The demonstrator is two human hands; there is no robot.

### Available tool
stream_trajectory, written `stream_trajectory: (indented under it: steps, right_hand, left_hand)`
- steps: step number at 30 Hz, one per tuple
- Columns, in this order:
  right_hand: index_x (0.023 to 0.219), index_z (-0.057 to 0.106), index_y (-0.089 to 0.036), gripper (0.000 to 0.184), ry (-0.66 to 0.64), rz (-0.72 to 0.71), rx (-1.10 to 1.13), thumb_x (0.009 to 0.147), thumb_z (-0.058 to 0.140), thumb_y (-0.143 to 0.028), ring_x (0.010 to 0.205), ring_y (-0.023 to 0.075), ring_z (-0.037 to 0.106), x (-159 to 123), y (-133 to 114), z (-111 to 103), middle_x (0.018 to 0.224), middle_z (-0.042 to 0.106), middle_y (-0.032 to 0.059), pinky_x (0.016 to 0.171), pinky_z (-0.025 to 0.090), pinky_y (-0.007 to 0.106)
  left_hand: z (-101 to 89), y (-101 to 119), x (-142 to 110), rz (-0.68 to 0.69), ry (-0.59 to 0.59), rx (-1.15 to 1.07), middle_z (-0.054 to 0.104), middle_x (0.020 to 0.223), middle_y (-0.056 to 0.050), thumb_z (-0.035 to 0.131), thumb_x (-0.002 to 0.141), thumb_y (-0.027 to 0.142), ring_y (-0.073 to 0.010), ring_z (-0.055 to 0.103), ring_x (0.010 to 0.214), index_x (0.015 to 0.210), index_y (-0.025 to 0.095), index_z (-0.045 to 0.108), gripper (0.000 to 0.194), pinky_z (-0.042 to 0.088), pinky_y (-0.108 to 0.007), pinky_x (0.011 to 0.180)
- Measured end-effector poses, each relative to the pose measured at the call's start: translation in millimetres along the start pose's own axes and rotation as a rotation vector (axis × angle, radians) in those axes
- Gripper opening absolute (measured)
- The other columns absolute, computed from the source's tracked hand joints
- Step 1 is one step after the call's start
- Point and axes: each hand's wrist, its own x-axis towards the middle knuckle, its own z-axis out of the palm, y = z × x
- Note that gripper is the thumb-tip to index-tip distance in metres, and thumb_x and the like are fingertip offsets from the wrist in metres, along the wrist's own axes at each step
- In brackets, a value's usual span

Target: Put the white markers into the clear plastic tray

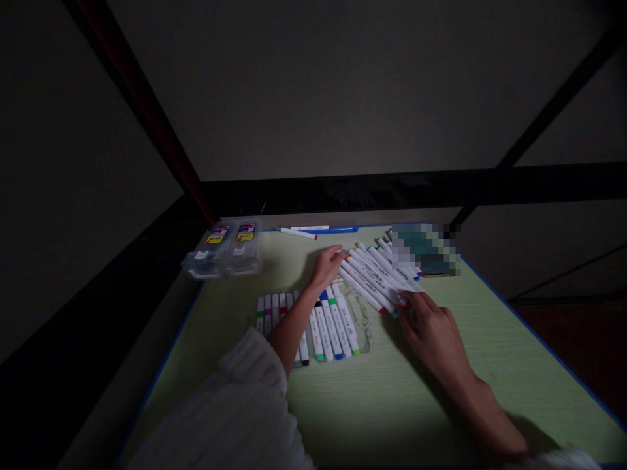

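Reaching across a clear case of capped markers, the left hand is bending its fingers at the far left ends of the loose markers, which are lying side by side in a slanting row on the pale green table. The right hand is curling its thumb and fingers at the near ends of the same row; whether either hand is gripping a marker or only touching it cannot be told. The case is lying just left of the row, its white markers showing green, blue, black, red and purple parts, and the left forearm is hiding some of them. Two clear boxes with yellow labels are standing at the far left corner, two pens are resting near the far edge, and a pixelated dark green item is lying beyond the row, at right.
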Motion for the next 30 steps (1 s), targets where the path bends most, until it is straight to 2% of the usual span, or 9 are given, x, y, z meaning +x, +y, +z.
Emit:
stream_trajectory:
  steps: [4,11,18,25,30]
  right_hand:
    - [0.092,0.049,-0.015,0.015,0.001,-0.005,0.017,0.083,0.038,-0.019,0.063,0.0189,0.055,0.1,0.2,-0.1,0.083,0.058,0.0079,0.059,0.036,0.031]
    - [0.095,0.05,-0.016,0.016,0.061,-0.027,0.064,0.082,0.041,-0.02,0.072,0.0205,0.054,-2.0,1.4,-0.7,0.086,0.057,0.0075,0.064,0.035,0.032]
    - [0.088,0.053,-0.015,0.015,0.053,-0.212,0.149,0.084,0.039,-0.019,0.076,0.0214,0.051,-3.3,-5.8,-2.4,0.082,0.056,0.0086,0.068,0.037,0.034]
    - [0.091,0.056,-0.014,0.018,-0.006,-0.358,0.208,0.085,0.039,-0.017,0.074,0.0206,0.05,-4.8,-9.9,1.2,0.079,0.055,0.008,0.067,0.039,0.034]
    - [0.09,0.056,-0.013,0.019,-0.056,-0.413,0.23,0.085,0.038,-0.015,0.075,0.0203,0.05,-5.0,-12.6,0.9,0.081,0.055,0.0086,0.067,0.041,0.034]
  left_hand:
    - [0.1,1.5,-0.4,-0.005,-0.001,-0.012,0.069,0.088,-0.011,0.05,0.077,0.008,-0.0173,0.063,0.086,0.103,0.007,0.059,0.028,0.046,-0.029,0.083]
    - [-0.4,3.4,-1.6,-0.003,-0.01,-0.02,0.069,0.086,-0.011,0.049,0.078,0.009,-0.0172,0.063,0.085,0.102,0.006,0.059,0.026,0.046,-0.027,0.081]
    - [0.0,1.4,-1.0,0.032,0.0,0.039,0.068,0.091,-0.014,0.048,0.078,0.009,-0.0171,0.063,0.085,0.105,0.003,0.057,0.029,0.047,-0.026,0.08]
    - [-7.9,2.9,0.7,0.113,0.102,0.186,0.066,0.095,-0.012,0.047,0.077,0.008,-0.0157,0.061,0.088,0.11,0.006,0.055,0.034,0.045,-0.027,0.085]
    - [-20.5,1.2,5.1,0.13,0.217,0.345,0.062,0.102,-0.015,0.048,0.076,0.008,-0.0185,0.058,0.095,0.108,0.006,0.056,0.033,0.043,-0.03,0.088]
